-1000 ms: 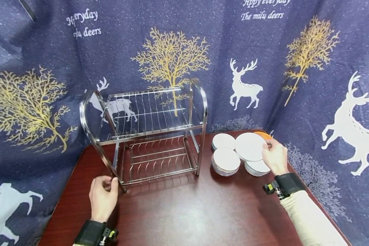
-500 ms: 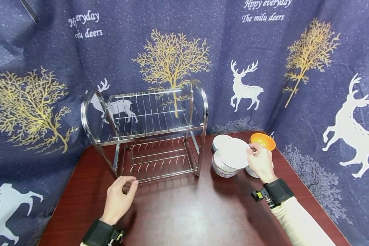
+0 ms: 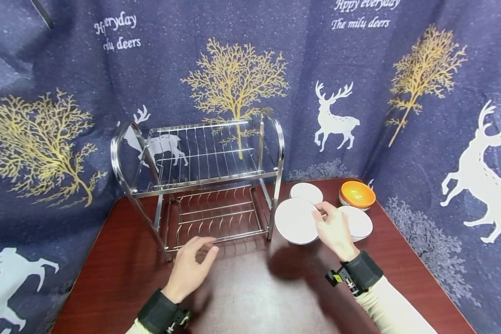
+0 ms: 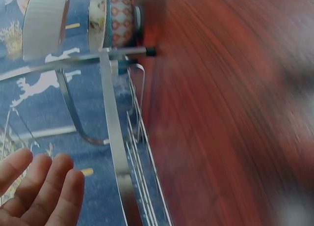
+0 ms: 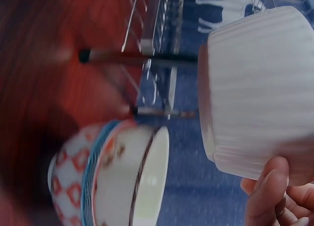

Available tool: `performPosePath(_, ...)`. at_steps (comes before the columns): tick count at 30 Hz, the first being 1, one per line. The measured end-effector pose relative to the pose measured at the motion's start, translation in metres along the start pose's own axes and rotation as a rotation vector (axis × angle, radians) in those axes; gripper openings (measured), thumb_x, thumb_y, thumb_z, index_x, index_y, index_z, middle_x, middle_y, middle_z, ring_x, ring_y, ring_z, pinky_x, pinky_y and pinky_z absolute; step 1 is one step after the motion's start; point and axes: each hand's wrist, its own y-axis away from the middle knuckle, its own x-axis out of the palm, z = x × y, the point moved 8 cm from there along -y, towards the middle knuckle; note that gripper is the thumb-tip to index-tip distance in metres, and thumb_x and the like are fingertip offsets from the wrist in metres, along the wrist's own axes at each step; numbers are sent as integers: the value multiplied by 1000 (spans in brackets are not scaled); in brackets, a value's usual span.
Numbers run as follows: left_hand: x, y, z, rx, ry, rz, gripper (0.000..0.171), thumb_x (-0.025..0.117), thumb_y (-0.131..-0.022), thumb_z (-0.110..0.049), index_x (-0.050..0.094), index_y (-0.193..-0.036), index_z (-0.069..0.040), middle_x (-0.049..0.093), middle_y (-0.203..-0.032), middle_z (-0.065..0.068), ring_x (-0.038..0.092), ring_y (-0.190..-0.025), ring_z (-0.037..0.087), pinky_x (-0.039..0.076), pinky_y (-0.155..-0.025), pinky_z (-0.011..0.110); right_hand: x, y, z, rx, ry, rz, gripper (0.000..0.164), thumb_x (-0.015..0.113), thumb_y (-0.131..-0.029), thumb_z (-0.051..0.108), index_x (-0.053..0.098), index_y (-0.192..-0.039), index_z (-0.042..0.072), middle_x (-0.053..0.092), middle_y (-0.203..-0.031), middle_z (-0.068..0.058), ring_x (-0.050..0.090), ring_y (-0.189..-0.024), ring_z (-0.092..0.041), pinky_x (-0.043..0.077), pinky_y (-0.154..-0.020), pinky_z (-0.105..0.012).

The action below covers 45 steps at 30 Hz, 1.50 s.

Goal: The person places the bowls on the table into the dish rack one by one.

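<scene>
A white ribbed bowl (image 3: 295, 222) is off the table, its white inside facing the head camera. My right hand (image 3: 335, 230) pinches its right rim between thumb and fingers; the right wrist view shows its ribbed outer wall (image 5: 260, 93). My left hand (image 3: 190, 267) holds nothing and hovers just before the lower front bar of the steel dish rack (image 3: 217, 241), thumb and fingers apart. In the left wrist view, its fingers (image 4: 59, 186) are loosely bent beside the rack. Stacked patterned bowls (image 5: 113, 177) appear below the held bowl in the right wrist view.
A white-topped bowl stack (image 3: 306, 191) stands behind the held bowl. To the right are another white bowl (image 3: 357, 222) and an orange bowl (image 3: 357, 194) sitting on a further bowl. The two-tier rack stands left on the dark red table (image 3: 250, 297), against a patterned blue cloth (image 3: 300, 55).
My right hand has carried the white bowl leftward and toward me from above the right-hand bowls, uncovering the orange bowl. My left hand has left the rack's left front leg and moved right.
</scene>
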Motion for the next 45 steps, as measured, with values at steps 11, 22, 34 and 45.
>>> performPosePath(11, 34, -3, -5, -165, 315, 130, 29, 60, -95, -23, 63, -120, -8, 69, -101, 4, 67, -91, 18, 54, -81, 34, 39, 14, 32, -38, -94, 104, 8, 62, -88, 6, 68, -89, 11, 66, -80, -1, 65, -63, -10, 52, -56, -26)
performPosePath(22, 63, -4, -9, -333, 653, 227, 39, 54, -98, -21, 53, -130, 2, 65, -109, 19, 66, -94, 28, 54, -84, 34, 71, 27, 47, -43, -160, 156, 11, 61, -91, 8, 68, -88, 16, 61, -72, 9, 56, -62, -7, 48, -57, -25)
performPosePath(34, 72, 3, 3, -480, 836, 252, 48, 54, -98, -27, 47, -130, 8, 57, -117, 22, 64, -98, 26, 49, -90, 52, 87, 36, 54, -17, -211, 174, 11, 61, -90, 7, 68, -87, 15, 62, -71, 9, 58, -60, -4, 49, -56, -24)
performPosePath(45, 74, 5, 12, -579, 977, 290, 53, 57, -96, -22, 40, -133, 12, 60, -114, 20, 66, -95, 27, 53, -86, 44, 91, 36, 56, -24, -182, 179, 11, 62, -90, 7, 68, -87, 16, 63, -73, 10, 58, -64, -5, 49, -57, -24)
